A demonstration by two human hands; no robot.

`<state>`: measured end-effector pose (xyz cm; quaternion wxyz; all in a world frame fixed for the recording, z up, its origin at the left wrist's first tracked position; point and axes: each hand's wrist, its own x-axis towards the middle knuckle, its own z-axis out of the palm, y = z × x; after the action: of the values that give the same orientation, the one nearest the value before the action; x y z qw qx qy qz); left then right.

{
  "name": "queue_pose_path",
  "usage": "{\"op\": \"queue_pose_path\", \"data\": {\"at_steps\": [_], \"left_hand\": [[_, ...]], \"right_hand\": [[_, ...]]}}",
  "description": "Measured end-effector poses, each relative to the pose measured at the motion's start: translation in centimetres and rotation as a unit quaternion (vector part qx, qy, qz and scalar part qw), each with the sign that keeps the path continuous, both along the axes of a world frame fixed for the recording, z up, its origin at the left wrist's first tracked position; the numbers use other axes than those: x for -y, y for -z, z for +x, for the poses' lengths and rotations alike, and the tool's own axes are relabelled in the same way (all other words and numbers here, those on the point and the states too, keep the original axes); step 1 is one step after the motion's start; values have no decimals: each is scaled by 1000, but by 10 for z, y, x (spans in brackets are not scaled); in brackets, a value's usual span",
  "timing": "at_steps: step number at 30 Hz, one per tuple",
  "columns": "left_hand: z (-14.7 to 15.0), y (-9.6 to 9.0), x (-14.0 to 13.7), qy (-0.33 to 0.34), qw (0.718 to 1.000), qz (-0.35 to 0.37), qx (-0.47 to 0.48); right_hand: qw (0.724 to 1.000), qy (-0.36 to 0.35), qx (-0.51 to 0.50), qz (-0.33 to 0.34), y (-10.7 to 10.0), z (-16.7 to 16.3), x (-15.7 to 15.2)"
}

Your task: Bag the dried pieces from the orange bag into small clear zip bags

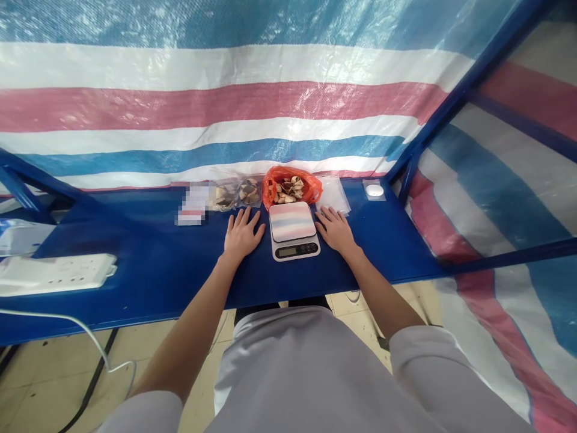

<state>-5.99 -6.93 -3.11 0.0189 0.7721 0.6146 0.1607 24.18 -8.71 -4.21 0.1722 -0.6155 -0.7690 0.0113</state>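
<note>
Flat on the blue table lies my left hand [242, 233], fingers spread, just left of a digital kitchen scale [295, 231]. My right hand [336, 230] rests palm down on the other side, its fingertips by a stack of clear plastic bags [334, 193]. Neither hand holds anything. The scale's plate bears nothing, and its display faces me. Right behind it sits an open red plastic bag [269, 191] with pale and brown dried pieces [291, 187] inside. Two clear bags with similar pieces, one [225, 195] and another [249, 191], lie beyond my left fingertips.
A white power strip [58, 273] and its cable [83, 325] are at the left. A blurred-out packet [193, 203] lies left of the filled bags. At the back right is a small white object in a clear bag [374, 190]. Blue frame bars and striped sheeting enclose the table [148, 240].
</note>
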Motion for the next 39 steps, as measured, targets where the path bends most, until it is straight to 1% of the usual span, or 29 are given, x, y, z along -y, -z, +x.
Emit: {"op": "queue_pose_path", "data": {"at_steps": [3, 7, 11, 15, 19, 22, 25, 29, 32, 36, 39], "left_hand": [[0, 0, 0, -4, 1000, -1, -2], [0, 1, 0, -3, 1000, 3, 1], [0, 1, 0, -3, 1000, 12, 5], [-2, -4, 0, -3, 999, 37, 33], [-8, -17, -6, 14, 994, 94, 61], [-16, -32, -22, 24, 988, 132, 75], [-27, -47, -44, 37, 988, 129, 72], [-42, -59, -68, 51, 991, 121, 14], [-52, -57, -78, 60, 993, 100, -34], [-68, -45, -88, 66, 995, 58, -49], [-80, -37, -94, 106, 993, 32, -46]], "right_hand": [[1000, -4, -3, 6, 1, 1, -1], [999, -6, -8, 31, 4, 1, -1], [999, -4, -15, 37, 4, 2, -1], [995, 2, -67, 71, 0, 6, -1], [990, 0, -97, 105, -7, 12, -9], [991, -4, -89, 99, -10, 16, -22], [992, -16, -93, 84, -7, 18, -36], [992, -14, -98, 81, 2, 15, -48], [995, -15, -79, 65, 8, 12, -52], [997, -15, -57, 50, 10, 10, -51], [998, -16, -49, 47, 9, 9, -51]]}}
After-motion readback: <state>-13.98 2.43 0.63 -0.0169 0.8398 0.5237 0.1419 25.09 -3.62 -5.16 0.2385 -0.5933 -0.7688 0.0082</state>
